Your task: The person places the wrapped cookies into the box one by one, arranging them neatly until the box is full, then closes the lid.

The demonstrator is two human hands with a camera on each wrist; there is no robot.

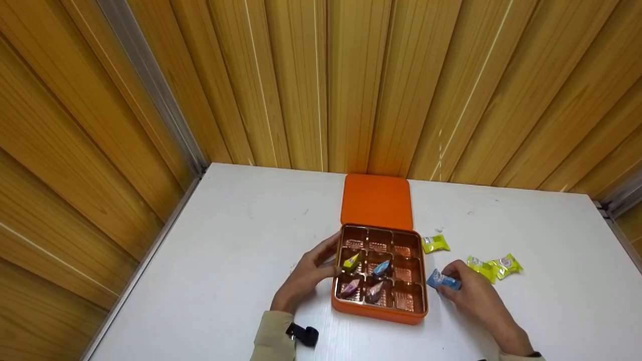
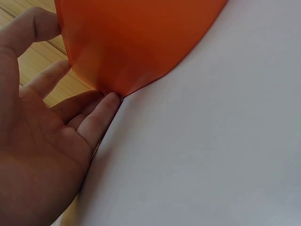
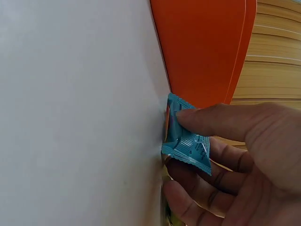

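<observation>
An orange box (image 1: 382, 314) holds a divided copper-coloured tray, its lid (image 1: 377, 201) folded back behind it. My left hand (image 1: 306, 273) touches the box's left side, thumb at the rim and fingertips against the outer wall (image 2: 136, 52). In the front-left compartments lie a pink wrapped candy (image 1: 350, 287) and a brownish one (image 1: 374, 292). Behind them are a green one (image 1: 352, 262) and a blue one (image 1: 381, 267). Just right of the box, my right hand (image 1: 471, 288) pinches a blue wrapped candy (image 3: 188, 141) between thumb and fingers, close over the table.
Several yellow-green wrapped candies lie on the white table (image 1: 241, 250): one (image 1: 436, 243) beside the box, others (image 1: 506, 265) beyond my right hand. Yellow wood-patterned panels (image 1: 351, 85) stand behind the table and along its left.
</observation>
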